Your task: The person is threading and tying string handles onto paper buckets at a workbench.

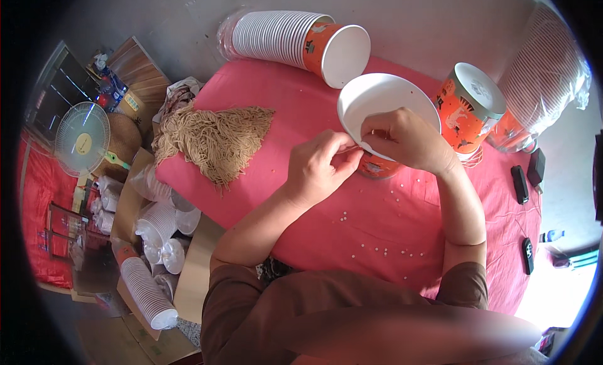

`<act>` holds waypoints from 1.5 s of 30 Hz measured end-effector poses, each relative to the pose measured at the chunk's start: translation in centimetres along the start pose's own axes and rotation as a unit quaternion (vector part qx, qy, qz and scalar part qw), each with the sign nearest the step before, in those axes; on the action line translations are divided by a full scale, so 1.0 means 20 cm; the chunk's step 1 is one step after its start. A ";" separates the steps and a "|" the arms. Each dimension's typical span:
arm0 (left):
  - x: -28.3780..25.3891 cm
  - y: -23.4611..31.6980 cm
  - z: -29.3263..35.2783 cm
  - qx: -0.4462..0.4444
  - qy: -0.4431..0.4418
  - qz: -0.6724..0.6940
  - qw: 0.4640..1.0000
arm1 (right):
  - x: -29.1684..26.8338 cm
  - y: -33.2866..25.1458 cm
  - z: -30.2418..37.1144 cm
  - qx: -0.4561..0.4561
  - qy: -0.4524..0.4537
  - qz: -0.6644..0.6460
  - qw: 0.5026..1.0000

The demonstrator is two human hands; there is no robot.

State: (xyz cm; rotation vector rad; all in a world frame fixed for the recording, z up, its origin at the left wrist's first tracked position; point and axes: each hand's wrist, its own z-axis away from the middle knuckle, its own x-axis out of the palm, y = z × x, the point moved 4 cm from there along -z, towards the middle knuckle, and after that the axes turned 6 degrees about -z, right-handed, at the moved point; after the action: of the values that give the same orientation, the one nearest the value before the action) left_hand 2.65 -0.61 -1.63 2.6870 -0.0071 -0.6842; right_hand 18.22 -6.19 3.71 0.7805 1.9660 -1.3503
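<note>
A large paper bucket (353, 92) with a white inside and an orange printed outer wall sits in front of me, its mouth facing up. My left hand (319, 167) pinches thumb and forefinger together at the bucket's near left rim; what lies between them is too small to make out. Curled over the same stretch of rim, my right hand (408, 139) has its fingertips bunched just inside the mouth, and its grip is hidden. A heap of tan cords (217, 142) lies left of my hands. Small white discs (385, 249) are scattered on the pink cloth (301, 233).
Nested paper buckets (282, 38) lie along the back wall. At right stands an upturned orange bucket (468, 111), cords by its base, beside a plastic-wrapped bucket stack (540, 76). Black devices (520, 184) lie at the right edge. A carton (195, 271) of cups and a fan (82, 139) are left.
</note>
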 end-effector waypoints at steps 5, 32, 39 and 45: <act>-0.03 -0.02 0.01 -0.040 -0.038 -0.011 0.998 | -0.07 0.04 0.02 0.006 0.064 0.102 0.993; -0.01 -0.16 0.08 -0.252 -0.252 0.565 0.744 | -0.62 -0.09 0.40 -0.367 0.104 -0.374 0.845; -0.02 -0.15 0.08 -0.232 -0.173 0.523 0.802 | -0.30 -0.12 0.22 -0.094 0.040 -0.052 0.993; -0.02 -0.17 0.09 -0.224 -0.108 0.473 0.845 | -0.16 -0.11 0.17 -0.077 0.035 0.072 0.994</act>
State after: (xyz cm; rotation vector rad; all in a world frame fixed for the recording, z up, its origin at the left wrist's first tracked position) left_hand 1.10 1.91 -4.12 1.7948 -1.0205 -0.5412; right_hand 19.10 -10.58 6.55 0.8862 1.9989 -1.0866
